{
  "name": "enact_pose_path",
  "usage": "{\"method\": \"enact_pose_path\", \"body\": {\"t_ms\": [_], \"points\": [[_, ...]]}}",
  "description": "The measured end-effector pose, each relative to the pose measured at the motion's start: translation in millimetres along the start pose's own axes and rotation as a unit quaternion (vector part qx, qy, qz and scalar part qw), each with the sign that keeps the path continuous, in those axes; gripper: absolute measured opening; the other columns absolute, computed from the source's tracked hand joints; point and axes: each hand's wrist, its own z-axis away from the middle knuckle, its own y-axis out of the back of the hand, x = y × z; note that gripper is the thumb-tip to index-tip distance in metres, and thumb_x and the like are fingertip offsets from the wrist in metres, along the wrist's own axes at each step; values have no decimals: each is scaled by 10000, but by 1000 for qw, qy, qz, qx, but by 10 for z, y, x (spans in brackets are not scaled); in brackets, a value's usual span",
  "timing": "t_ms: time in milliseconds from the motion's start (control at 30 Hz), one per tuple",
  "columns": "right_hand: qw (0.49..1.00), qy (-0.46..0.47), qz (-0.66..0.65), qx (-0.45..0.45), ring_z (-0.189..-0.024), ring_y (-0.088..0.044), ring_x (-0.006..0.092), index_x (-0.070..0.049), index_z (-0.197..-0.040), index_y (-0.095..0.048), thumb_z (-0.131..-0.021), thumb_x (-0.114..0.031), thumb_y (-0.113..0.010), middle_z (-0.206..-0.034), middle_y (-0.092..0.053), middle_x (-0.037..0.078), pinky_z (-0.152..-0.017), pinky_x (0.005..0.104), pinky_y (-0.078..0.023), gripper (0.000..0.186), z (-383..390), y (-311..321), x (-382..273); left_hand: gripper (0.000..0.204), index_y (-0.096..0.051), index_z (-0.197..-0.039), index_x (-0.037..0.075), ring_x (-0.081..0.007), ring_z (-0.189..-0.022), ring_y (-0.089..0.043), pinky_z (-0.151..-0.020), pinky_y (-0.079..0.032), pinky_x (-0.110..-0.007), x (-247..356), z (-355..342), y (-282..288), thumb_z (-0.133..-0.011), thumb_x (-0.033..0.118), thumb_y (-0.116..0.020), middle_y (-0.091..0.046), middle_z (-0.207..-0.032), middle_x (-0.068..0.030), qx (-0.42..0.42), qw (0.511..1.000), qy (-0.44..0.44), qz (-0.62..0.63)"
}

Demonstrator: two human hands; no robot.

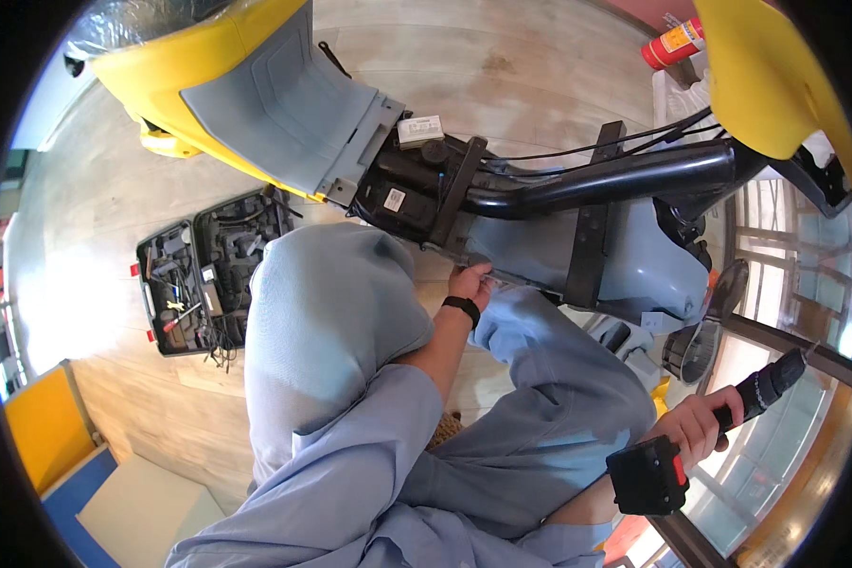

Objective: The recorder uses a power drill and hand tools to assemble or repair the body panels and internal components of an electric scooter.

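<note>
A scooter with its frame partly stripped stretches across the upper middle, with a black frame tube (606, 187) and a grey plastic body panel (530, 248) below it. My left hand (469, 284), with a black band on its wrist, reaches to the frame's near lower edge. Its fingers are curled there, and what they grip is too small to make out. At the lower right my right hand (693, 428) is wrapped round a black cordless drill (769, 384). The drill's battery (646, 476) points toward me, its nose away to the right, apart from the scooter.
An open tool case (199, 275) with tools and cables lies on the wooden floor to the left. Yellow-and-grey scooter bodywork (265, 95) stands at upper left; another yellow panel (753, 80) is at upper right, near a red fire extinguisher (672, 44). My bent knees flank the work.
</note>
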Motion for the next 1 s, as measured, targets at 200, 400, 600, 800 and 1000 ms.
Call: {"method": "enact_pose_path", "body": {"t_ms": [200,400,600,800,1000], "points": [[992,-125,34,-2,-356,-425,123,-103,-957,-409,-852,-159,-551,-471,-431,33,-394,277,-421,186,171,-60,151,278,-531,-943,103,-128,-758,-580,-601,-477,-289,150,306,-247,-775,-105,-604,-587,-895,-16,6,999,-3,-31],[958,-211,172,84,-365,-422,114,-69,-992,-382,-895,-200,-531,-489,-441,31,-392,272,-416,221,835,-377,203,406,-493,-1061,118,-180,-809,-603,-676,-535,-327,224,397,-219,-743,-91,-635,-579,-940,-39,-17,992,-24,-125],[962,-209,72,163,-347,-394,73,-80,-1023,-423,-910,-334,-565,-475,-424,-36,-374,222,-377,312,877,-505,587,246,-530,-1009,123,-194,-950,-565,-880,-481,-427,572,243,-8,-791,127,-643,-572,-983,-22,-90,986,141,21],[951,-206,99,209,-348,-396,53,-87,-1089,-395,-897,-377,-565,-482,-420,-45,-361,202,-371,386,977,-497,685,262,-537,-1039,128,-190,-1134,-455,-997,-370,-451,524,367,-84,-815,241,-610,-539,-1115,-5,-70,991,103,-43],[926,-200,263,183,-350,-414,90,-80,-1099,-356,-868,-292,-590,-509,-435,-1,-343,236,-371,391,1041,-1005,331,463,-458,-1239,132,-210,-1247,-397,-1019,-326,-462,624,412,-78,-828,299,-593,-472,-1302,-51,-35,985,99,-134]]}}
